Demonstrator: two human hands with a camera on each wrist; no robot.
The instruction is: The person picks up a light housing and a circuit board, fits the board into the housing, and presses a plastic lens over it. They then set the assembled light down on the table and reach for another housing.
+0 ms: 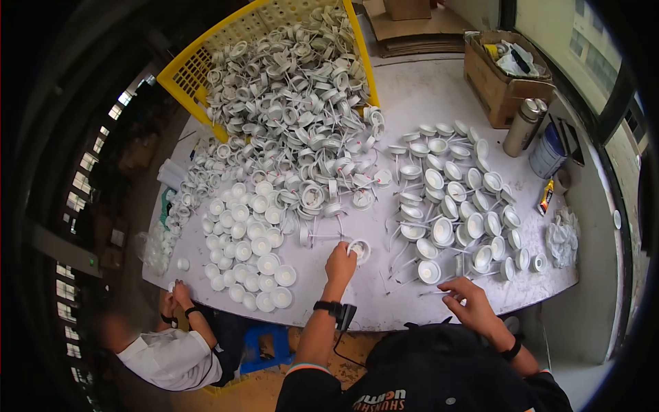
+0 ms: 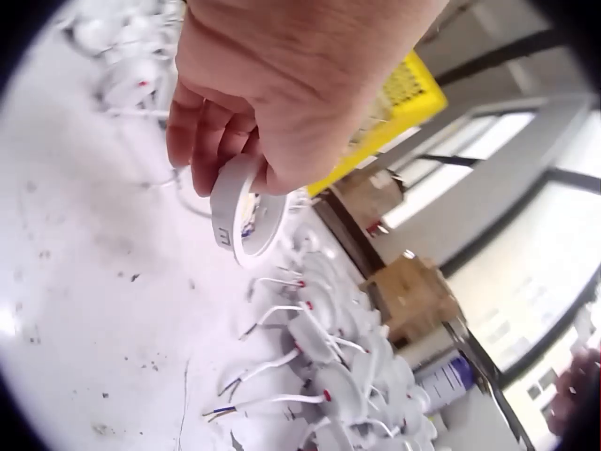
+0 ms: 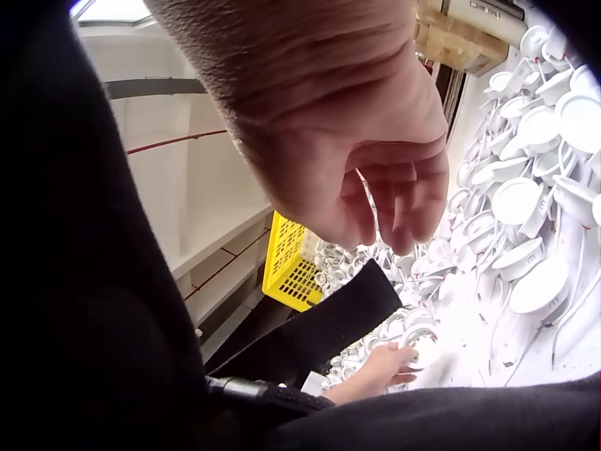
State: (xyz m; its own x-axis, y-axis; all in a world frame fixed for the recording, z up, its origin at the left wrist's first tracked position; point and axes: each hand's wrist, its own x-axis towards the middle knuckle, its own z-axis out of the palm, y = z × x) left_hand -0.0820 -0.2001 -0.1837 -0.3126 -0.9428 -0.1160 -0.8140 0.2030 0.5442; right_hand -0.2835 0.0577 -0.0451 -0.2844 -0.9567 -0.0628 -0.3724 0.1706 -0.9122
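Head view: our left hand grips a white lamp ring low over the table, between the heap and the sorted rows; our right hand is near the table edge.

Left wrist view: our fingers curl over the tilted ring's rim. We judge it light, stiff plastic, best held by the rim.

Right wrist view: our right fingers are curled; we cannot tell whether they pinch anything.

Orange lettering on my black cap sat upside down; I could read only "SHUNSH" at its start. Nothing else was legible.
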